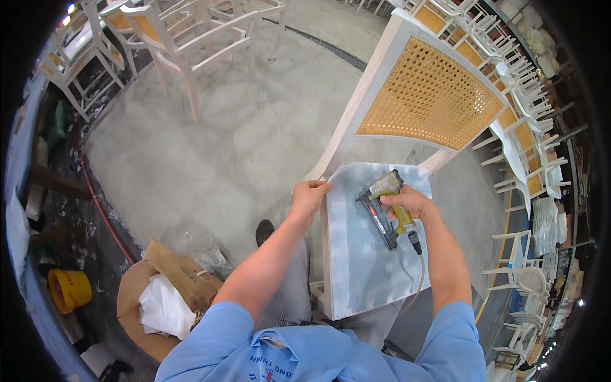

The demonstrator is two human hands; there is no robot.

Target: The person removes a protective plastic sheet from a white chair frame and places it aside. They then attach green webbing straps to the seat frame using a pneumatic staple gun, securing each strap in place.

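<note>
One staple gun (400,215), likely heavy | right hand (415,202) curled round grip (406,225) | left hand (310,196) pinching soft-looking cover (366,274), back-left corner of chair seat (327,267)

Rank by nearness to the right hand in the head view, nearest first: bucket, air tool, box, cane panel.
1. Air tool, in the right hand.
2. Cane panel, above it.
3. Box, lower left.
4. Bucket, far left.

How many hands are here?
2: the left hand at the far left corner of the seat, the right hand gripping a yellow-green tool. No others show.
</note>
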